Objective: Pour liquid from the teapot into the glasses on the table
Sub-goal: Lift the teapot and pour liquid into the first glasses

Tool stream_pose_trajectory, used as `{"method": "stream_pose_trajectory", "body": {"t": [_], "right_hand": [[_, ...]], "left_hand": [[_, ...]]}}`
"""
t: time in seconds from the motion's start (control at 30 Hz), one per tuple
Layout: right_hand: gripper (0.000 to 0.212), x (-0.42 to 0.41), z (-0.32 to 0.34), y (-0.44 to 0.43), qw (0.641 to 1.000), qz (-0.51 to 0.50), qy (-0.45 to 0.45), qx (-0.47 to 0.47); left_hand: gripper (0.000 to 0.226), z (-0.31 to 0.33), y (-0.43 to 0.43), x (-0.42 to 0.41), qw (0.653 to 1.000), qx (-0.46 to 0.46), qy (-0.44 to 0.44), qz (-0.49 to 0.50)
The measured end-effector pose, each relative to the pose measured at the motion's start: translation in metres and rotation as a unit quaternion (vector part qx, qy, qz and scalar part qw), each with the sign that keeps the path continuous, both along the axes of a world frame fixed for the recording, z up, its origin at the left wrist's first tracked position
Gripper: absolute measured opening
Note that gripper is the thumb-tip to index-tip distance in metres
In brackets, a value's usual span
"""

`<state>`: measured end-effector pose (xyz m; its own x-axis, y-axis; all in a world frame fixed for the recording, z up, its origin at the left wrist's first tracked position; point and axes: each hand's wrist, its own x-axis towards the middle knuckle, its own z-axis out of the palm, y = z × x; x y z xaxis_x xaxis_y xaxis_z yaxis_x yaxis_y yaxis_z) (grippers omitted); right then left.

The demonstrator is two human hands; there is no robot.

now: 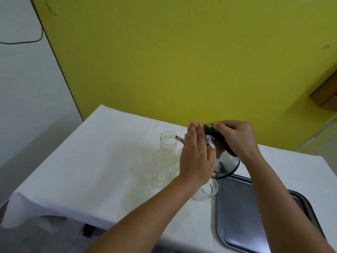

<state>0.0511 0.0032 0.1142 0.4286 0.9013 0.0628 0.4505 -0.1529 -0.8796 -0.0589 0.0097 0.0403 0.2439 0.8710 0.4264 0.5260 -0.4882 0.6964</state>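
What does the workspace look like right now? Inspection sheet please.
Surface: table under white cloth, faint yellowish stains near the glasses.
Job's things: shiny steel teapot with black handle, tilted, spout over the far clear faceted glass; a second tall glass nearer; a short clear glass by the tray; others hidden behind the left hand.
Clutter: grey metal tray, bare.
Grippers: right hand grips the handle; left hand flat against the teapot.
Cables: black cable on the white wall.
Surroundings: yellow wall.
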Motion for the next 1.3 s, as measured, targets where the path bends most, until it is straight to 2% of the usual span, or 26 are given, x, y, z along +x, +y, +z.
{"method": "stream_pose_trajectory", "body": {"t": [0.23,0.4,0.6,0.87,1.3], "right_hand": [[0.014,0.002,0.001,0.001,1.000,0.002,-0.010,0.004],[0.023,0.002,0.003,0.001,1.000,0.002,-0.025,0.000],[0.019,0.001,0.008,0.001,0.999,0.008,-0.041,-0.007],[0.032,-0.001,0.013,0.002,0.997,0.020,-0.069,-0.002],[0.018,-0.003,0.016,0.004,0.996,0.015,-0.090,-0.021]], "left_hand": [[0.066,-0.002,-0.001,0.003,1.000,-0.009,0.002,-0.002],[0.066,-0.003,0.000,0.004,1.000,-0.017,-0.004,-0.005],[0.066,-0.006,0.003,0.006,1.000,-0.015,-0.003,-0.004],[0.067,-0.006,0.003,0.007,1.000,-0.021,-0.003,-0.002],[0.068,-0.008,0.004,0.006,1.000,-0.026,-0.003,-0.003]]}}
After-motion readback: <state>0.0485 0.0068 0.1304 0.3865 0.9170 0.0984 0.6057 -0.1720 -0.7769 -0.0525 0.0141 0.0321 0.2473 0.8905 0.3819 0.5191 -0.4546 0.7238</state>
